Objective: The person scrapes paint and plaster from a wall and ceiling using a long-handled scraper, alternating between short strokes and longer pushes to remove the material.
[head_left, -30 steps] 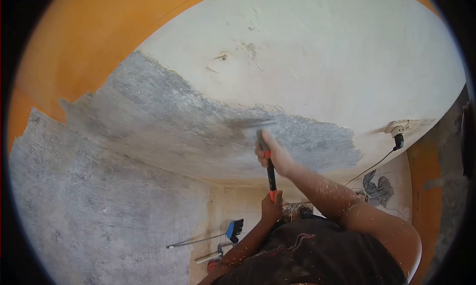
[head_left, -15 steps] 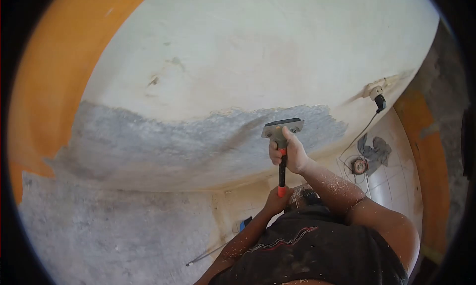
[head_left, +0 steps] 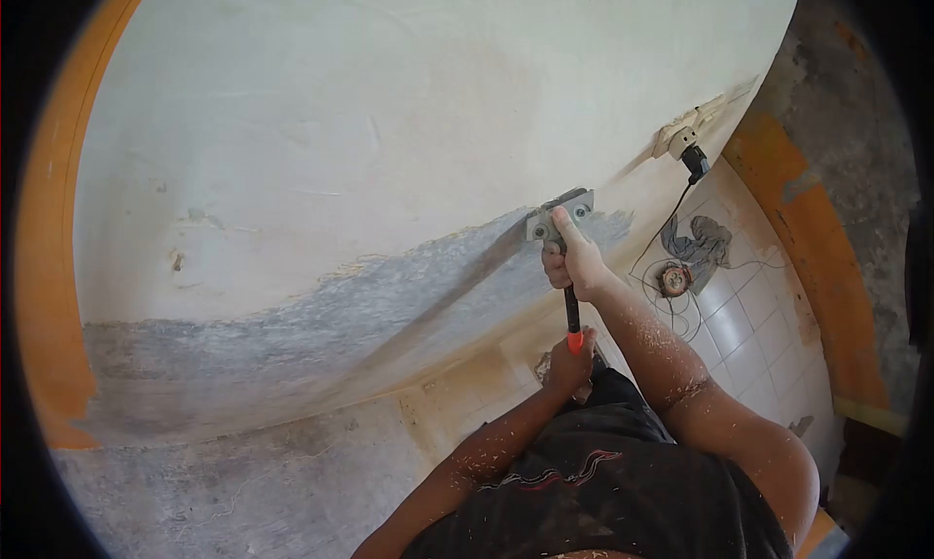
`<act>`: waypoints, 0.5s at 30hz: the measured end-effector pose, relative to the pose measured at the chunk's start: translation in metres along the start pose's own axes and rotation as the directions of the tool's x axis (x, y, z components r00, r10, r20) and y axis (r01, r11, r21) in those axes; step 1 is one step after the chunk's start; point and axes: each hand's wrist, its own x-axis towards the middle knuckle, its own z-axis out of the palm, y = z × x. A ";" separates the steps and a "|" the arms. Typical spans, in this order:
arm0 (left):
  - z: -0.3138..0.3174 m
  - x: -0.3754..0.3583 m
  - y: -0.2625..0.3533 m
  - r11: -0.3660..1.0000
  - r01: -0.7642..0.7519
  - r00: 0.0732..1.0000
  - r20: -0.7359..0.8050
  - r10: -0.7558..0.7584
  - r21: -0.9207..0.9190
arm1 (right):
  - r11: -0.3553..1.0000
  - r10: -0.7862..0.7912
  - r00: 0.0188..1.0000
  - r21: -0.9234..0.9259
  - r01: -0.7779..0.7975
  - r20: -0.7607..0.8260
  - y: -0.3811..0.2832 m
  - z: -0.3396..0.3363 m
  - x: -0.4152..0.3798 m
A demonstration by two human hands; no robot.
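My right hand (head_left: pixel 576 257) is wrapped round the neck of a scraper (head_left: pixel 572 311), its thumb pressed up against the metal head. Lower down, my left hand (head_left: pixel 572 362) grips the handle's end beside its red-orange part. The wide blade lies at the upper edge of a rough grey strip (head_left: pixel 409 291) on the wall, where the pale coating (head_left: pixel 321 121) begins. Small light flakes cover both forearms and the dark shirt.
At the right, a plug sits in a wall socket (head_left: pixel 681 143), its cord running down to a round reel (head_left: pixel 674 280) beside a grey cloth (head_left: pixel 702 243) on the tiled floor (head_left: pixel 749 330). Orange paint (head_left: pixel 49 267) borders the wall at the left.
The view has shifted and turned. Both hands and the scraper have moved right along the wall, and the blade is now at the grey strip's upper edge, tilted differently.
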 end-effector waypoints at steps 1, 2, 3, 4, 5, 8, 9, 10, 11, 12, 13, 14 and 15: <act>0.004 0.004 -0.007 1.000 0.009 1.000 -0.014 -0.008 0.029 | 0.999 -0.004 0.999 -0.032 0.006 0.047 -0.002 0.000 0.001; 0.008 0.007 -0.011 0.998 0.015 0.999 -0.030 -0.013 0.056 | 0.999 -0.011 1.000 -0.050 0.010 -0.026 0.000 -0.003 0.001; 0.011 0.006 -0.018 0.998 0.014 0.999 -0.030 -0.012 0.058 | 0.999 -0.012 1.000 -0.049 0.011 -0.025 0.006 -0.012 0.003; 0.013 0.003 -0.027 0.992 0.001 0.999 -0.033 0.003 0.124 | 1.000 0.022 0.999 0.004 -0.022 -0.042 0.012 -0.023 0.004; 0.012 0.003 -0.033 0.982 -0.016 0.999 -0.037 0.024 0.189 | 0.997 0.053 0.997 0.054 -0.050 -0.054 0.016 -0.030 0.006; 0.001 0.010 -0.009 0.988 -0.017 0.999 -0.036 0.023 0.153 | 1.000 -0.007 1.000 -0.011 0.007 0.012 0.000 0.004 0.000; -0.003 0.008 0.003 0.987 -0.016 0.997 -0.066 0.027 0.158 | 0.995 -0.054 0.996 -0.077 0.060 0.073 -0.005 0.012 -0.003; -0.005 0.003 0.010 0.985 -0.094 0.990 -0.088 0.107 0.142 | 0.997 -0.037 0.996 -0.063 0.042 0.086 -0.005 0.012 -0.002; -0.004 0.005 0.003 0.985 -0.097 0.990 -0.088 0.110 0.140 | 0.997 -0.039 0.995 -0.066 0.045 0.087 -0.004 0.010 -0.002; -0.002 0.010 -0.010 0.994 -0.068 0.996 -0.050 0.073 0.091 | 0.998 -0.031 0.999 -0.050 0.033 0.044 -0.003 0.006 0.000; -0.002 0.007 -0.020 0.998 -0.027 1.000 -0.008 0.028 0.048 | 1.000 -0.016 1.000 -0.026 0.015 -0.002 0.003 0.001 0.000; 0.000 0.001 -0.031 0.998 -0.026 1.000 -0.009 0.027 0.051 | 1.000 -0.016 1.000 -0.022 0.016 -0.001 0.014 -0.008 0.000; 0.002 -0.005 -0.032 0.989 -0.040 0.999 -0.014 0.042 0.139 | 1.000 0.028 0.999 -0.001 -0.028 -0.018 0.019 -0.013 -0.002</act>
